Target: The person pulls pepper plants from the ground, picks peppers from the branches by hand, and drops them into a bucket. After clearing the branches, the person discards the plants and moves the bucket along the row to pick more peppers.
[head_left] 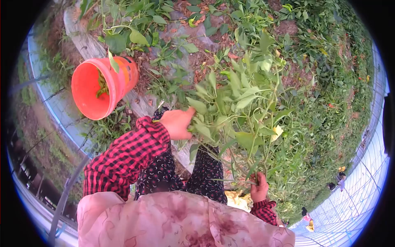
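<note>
A leafy green plant (pixel 247 99), which looks like a pepper plant, fills the middle of the head view and leans toward me. My left hand (pixel 177 124) is at its left side among the leaves. A finger and the thumb show apart, and the other fingertips are partly hidden by foliage; I see nothing held there. Low on the plant, my right hand (pixel 259 188) is closed around a stem. To the left of my left hand, an orange-red bucket (pixel 91 106) lies tilted with its mouth toward me, a few green pods (pixel 102 84) inside.
A pale plank-like strip (pixel 82 35) runs along the ground beside the bucket. Dense plants (pixel 329 82) spread across the right. A grey pole (pixel 68 197) stands at lower left. Other people (pixel 306 216) are far off at lower right, near the netted wall (pixel 349 206).
</note>
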A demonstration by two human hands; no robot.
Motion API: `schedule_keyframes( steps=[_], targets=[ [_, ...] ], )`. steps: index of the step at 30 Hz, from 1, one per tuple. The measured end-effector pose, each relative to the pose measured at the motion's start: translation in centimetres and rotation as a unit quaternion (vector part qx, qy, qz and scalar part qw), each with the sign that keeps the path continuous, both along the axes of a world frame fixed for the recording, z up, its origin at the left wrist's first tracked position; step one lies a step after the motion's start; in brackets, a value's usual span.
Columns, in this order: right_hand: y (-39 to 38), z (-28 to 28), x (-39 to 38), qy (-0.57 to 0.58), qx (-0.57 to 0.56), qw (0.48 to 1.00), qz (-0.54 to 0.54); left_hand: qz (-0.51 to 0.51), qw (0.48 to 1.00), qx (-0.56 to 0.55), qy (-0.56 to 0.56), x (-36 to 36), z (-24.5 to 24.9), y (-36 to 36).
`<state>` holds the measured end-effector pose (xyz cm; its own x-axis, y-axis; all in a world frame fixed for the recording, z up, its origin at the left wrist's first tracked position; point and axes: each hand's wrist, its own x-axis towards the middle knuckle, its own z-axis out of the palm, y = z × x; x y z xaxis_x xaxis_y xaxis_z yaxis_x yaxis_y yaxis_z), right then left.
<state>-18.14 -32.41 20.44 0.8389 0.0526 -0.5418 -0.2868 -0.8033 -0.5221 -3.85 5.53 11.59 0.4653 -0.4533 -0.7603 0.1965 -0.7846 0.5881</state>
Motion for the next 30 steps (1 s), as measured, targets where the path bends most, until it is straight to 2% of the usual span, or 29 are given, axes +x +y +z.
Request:
schedule_keyframes(
  steps=[1, 3, 5, 7, 8, 10, 11, 13, 15, 16, 17, 19, 21, 22, 25, 26, 30],
  targets=[
    [0.0, 0.1, 0.2, -0.003, 0.000, 1.000, -0.001, -0.001, 1.000, 0.000, -0.003, -0.2, 0.1, 0.4],
    [-0.1, 0.6, 0.6, -0.030, -0.052, 0.998, 0.036, 0.029, 0.988, 0.048, -0.144, -0.8, 0.2, 1.3],
    [-0.4, 0.6, 0.8, -0.056, -0.088, 0.993, 0.061, 0.025, 0.984, 0.085, -0.158, -1.5, -0.9, 2.3],
    [-0.6, 0.9, 0.9, -0.033, -0.129, 0.990, 0.054, 0.029, 0.977, 0.156, -0.139, -1.9, -1.9, 4.0],
    [-1.2, 0.8, 0.7, -0.033, -0.129, 0.990, 0.053, 0.029, 0.977, 0.156, -0.140, -2.2, -2.4, 5.1],
    [-2.8, 0.3, 0.3, 0.018, -0.031, 0.996, -0.088, 0.143, 0.977, 0.085, -0.134, -2.8, -3.4, 7.2],
    [-3.3, 0.4, 0.4, 0.018, -0.031, 0.995, -0.088, 0.142, 0.977, 0.085, -0.134, -3.3, -3.9, 8.0],
    [-3.5, 1.7, 1.3, -0.051, 0.074, 0.958, -0.271, 0.301, 0.950, -0.052, -0.060, -4.4, -5.1, 8.9],
    [-3.9, 3.6, 2.4, -0.050, 0.053, 0.964, -0.256, 0.336, 0.933, -0.089, -0.093, -5.2, -5.0, 8.6],
    [-4.4, 4.3, 2.2, -0.047, 0.062, 0.951, -0.298, 0.426, 0.891, -0.155, 0.007, -4.9, -3.6, 8.1],
    [-4.7, 4.8, 1.8, -0.044, 0.071, 0.937, -0.340, 0.505, 0.829, -0.216, 0.106, -4.9, -2.7, 7.7],
    [-4.4, 4.4, 0.8, -0.072, 0.059, 0.930, -0.356, 0.487, 0.838, -0.210, 0.124, -6.1, -3.9, 7.3],
    [-3.6, 4.5, 0.2, -0.075, 0.136, 0.866, -0.476, 0.415, 0.893, -0.168, 0.049, -8.2, -7.2, 6.2],
    [-2.9, 4.7, 0.6, -0.073, 0.201, 0.836, -0.505, 0.438, 0.872, -0.197, 0.093, -6.2, -4.0, 4.9],
    [-2.6, 5.3, 0.9, -0.101, 0.201, 0.818, -0.530, 0.428, 0.866, -0.209, 0.155, -6.5, -4.2, 2.9],
    [-3.2, 5.3, 0.9, -0.101, 0.124, 0.838, -0.521, 0.415, 0.868, -0.224, 0.153, -6.3, -3.8, 2.3],
    [-4.9, 6.2, 0.9, -0.072, 0.082, 0.816, -0.568, 0.426, 0.853, -0.226, 0.199, -6.8, -3.9, 0.5]
  ],
)
